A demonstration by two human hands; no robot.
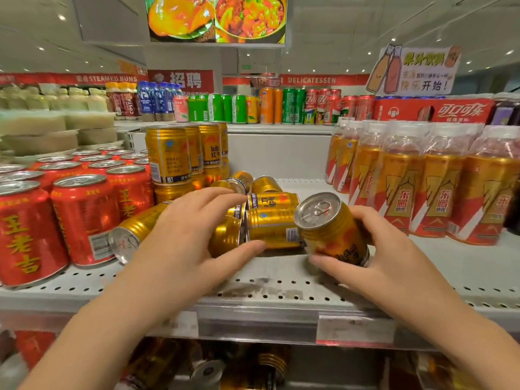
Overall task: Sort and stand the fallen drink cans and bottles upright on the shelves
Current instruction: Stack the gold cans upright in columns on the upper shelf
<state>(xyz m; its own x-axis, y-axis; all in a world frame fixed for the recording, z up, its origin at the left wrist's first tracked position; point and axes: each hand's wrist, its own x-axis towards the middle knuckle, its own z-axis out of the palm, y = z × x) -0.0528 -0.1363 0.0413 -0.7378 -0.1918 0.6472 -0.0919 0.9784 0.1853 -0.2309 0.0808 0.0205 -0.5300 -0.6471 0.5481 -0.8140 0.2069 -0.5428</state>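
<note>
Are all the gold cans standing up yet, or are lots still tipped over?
Not yet. A stack of gold cans already stands at the back. The right hand holds one tilted gold can; the left hand reaches into the fallen pile, which still lies sideways on the shelf.

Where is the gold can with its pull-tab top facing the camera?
In the head view, right of centre: the tilted gold drink can sits in the right hand, beside the fallen gold cans.

Fallen cans (pixel 270 218) lie mid-shelf (pixel 281 280), between standing cans (pixel 81 218) on the left and bottles (pixel 439 187) on the right; stacked cans (pixel 180 156) stand behind.
</note>
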